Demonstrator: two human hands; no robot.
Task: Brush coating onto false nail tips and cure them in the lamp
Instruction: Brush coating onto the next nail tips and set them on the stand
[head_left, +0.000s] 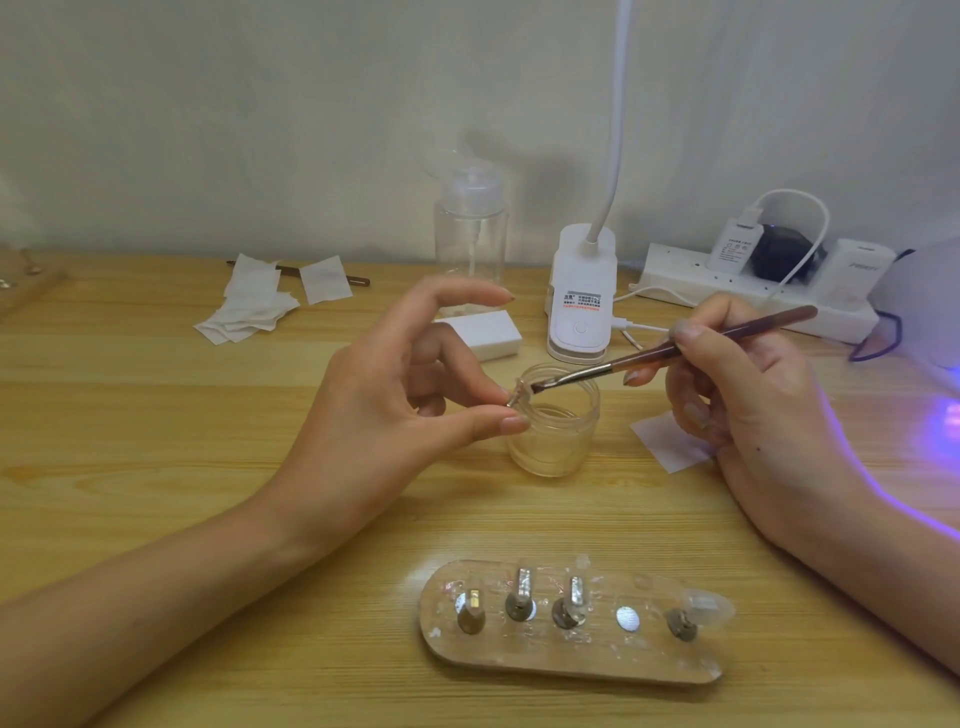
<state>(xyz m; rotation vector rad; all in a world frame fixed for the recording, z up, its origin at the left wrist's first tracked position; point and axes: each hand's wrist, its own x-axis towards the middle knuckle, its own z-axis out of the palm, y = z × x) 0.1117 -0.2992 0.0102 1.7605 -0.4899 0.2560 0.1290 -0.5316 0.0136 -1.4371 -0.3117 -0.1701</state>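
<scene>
My left hand (395, 395) pinches a small clear nail tip on its stand (518, 393) between thumb and a finger, just above the open glass jar (555, 431). My right hand (748, 400) grips a brown-handled brush (675, 347), and its bristles touch the nail tip. A wooden holder board (519, 660) lies at the near edge. It carries several metal pegs, one with a clear nail tip (709, 608) at its right end. The curing lamp (930, 301) glows purple at the far right edge.
A white clip lamp (579, 301) stands behind the jar, beside a clear pump bottle (470, 244) and a white block (483, 332). A power strip (753, 286) with plugs lies at the back right. Cotton wipes (254, 301) are scattered at the back left, and one wipe (670, 441) lies under my right hand.
</scene>
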